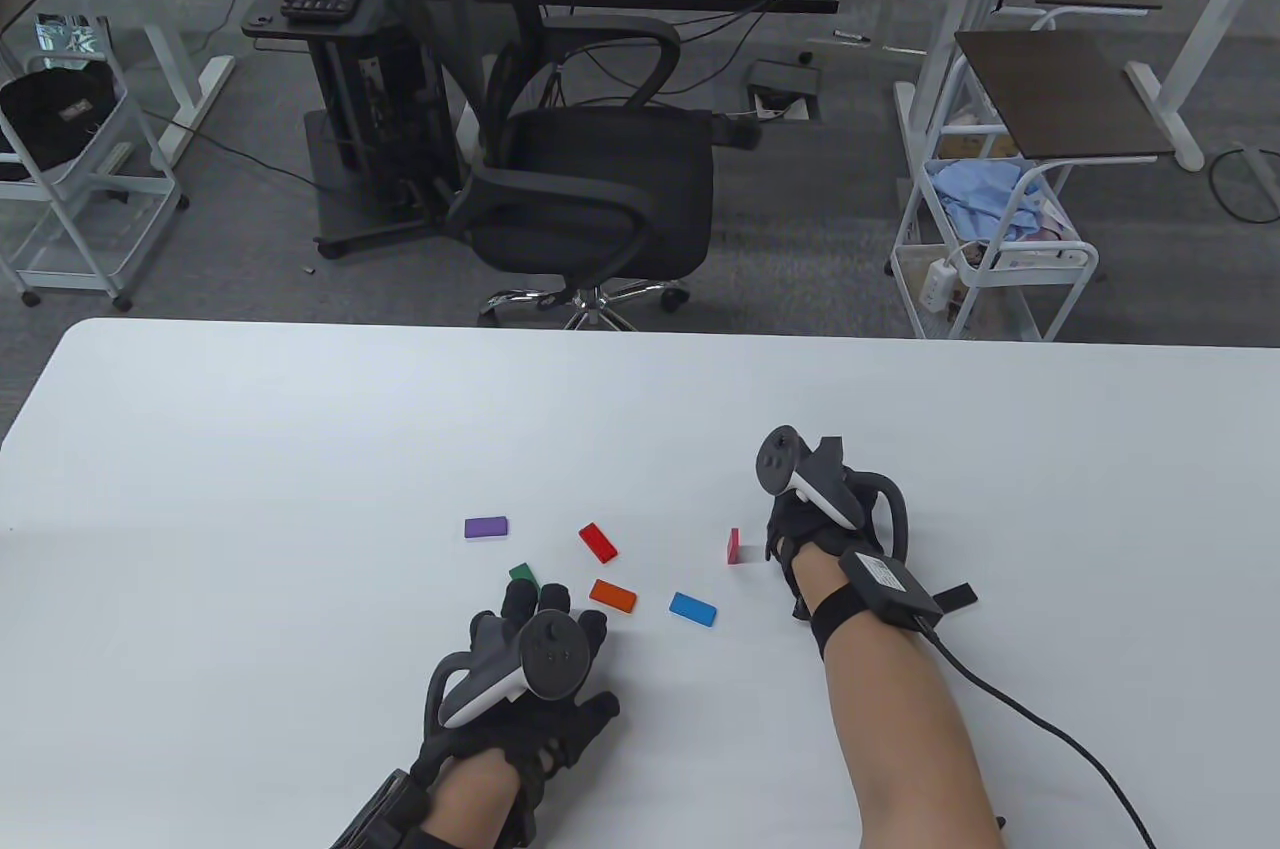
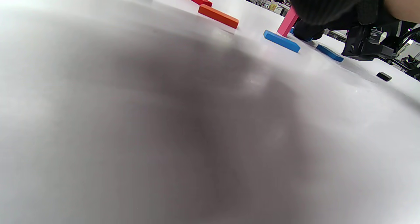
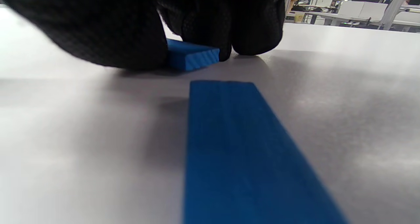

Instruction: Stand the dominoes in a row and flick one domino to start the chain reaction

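Note:
Several coloured dominoes lie flat on the white table [image 1: 300, 449]: purple [image 1: 486, 527], red [image 1: 597, 542], orange [image 1: 612, 596], blue [image 1: 693, 608]. A green one [image 1: 522, 574] is half hidden under my left hand's [image 1: 545, 607] straight fingertips, which touch it. A pink domino [image 1: 734, 546] stands upright, just left of my right hand [image 1: 787, 544]. In the right wrist view that hand [image 3: 197, 27] pinches a second blue domino [image 3: 193, 57] flat on the table, thumb on one side, fingers on the other. A third blue domino [image 3: 236, 145] lies behind it, under the wrist.
A black office chair [image 1: 590, 179] and white carts [image 1: 1000, 259] stand beyond the table's far edge. A cable [image 1: 1040, 719] runs from my right wrist across the table to the lower right. A black strap end [image 2: 384, 76] lies beside the right wrist.

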Action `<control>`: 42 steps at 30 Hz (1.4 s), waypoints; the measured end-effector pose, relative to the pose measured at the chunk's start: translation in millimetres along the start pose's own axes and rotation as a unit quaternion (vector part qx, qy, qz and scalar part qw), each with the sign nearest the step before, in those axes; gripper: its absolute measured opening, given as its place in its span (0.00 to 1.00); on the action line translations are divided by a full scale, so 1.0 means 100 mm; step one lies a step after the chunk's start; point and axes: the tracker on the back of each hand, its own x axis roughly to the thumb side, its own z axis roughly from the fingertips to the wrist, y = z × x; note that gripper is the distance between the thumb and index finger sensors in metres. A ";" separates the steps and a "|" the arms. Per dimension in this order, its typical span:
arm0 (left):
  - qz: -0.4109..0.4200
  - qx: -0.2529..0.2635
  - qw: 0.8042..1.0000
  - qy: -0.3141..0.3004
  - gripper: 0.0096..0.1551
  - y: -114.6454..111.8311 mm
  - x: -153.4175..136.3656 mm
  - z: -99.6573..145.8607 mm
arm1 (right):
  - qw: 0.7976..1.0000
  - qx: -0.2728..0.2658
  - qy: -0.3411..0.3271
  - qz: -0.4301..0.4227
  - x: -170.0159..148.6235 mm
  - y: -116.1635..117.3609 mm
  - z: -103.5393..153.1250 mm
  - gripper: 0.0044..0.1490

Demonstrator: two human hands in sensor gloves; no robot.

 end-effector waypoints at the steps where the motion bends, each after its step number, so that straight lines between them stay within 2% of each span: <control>1: 0.001 0.000 1.000 0.000 0.48 0.00 0.00 0.00 | 1.000 0.000 -0.003 -0.002 -0.01 0.00 0.01 0.43; 8: 0.005 0.003 1.000 0.000 0.48 0.01 -0.01 0.00 | 0.999 -0.020 -0.003 -0.051 -0.09 -0.09 0.09 0.33; 25: 0.009 0.005 1.000 -0.006 0.48 0.01 -0.01 0.00 | 0.989 -0.055 -0.036 -0.135 -0.25 -0.39 0.51 0.33; 32: 0.008 0.005 1.000 -0.010 0.48 0.01 0.00 0.00 | 0.978 -0.046 -0.051 -0.196 -0.30 -0.34 0.62 0.32; 42: 0.010 0.003 1.000 -0.012 0.48 0.01 0.00 0.00 | 0.973 -0.020 -0.070 -0.220 -0.25 -0.18 0.62 0.32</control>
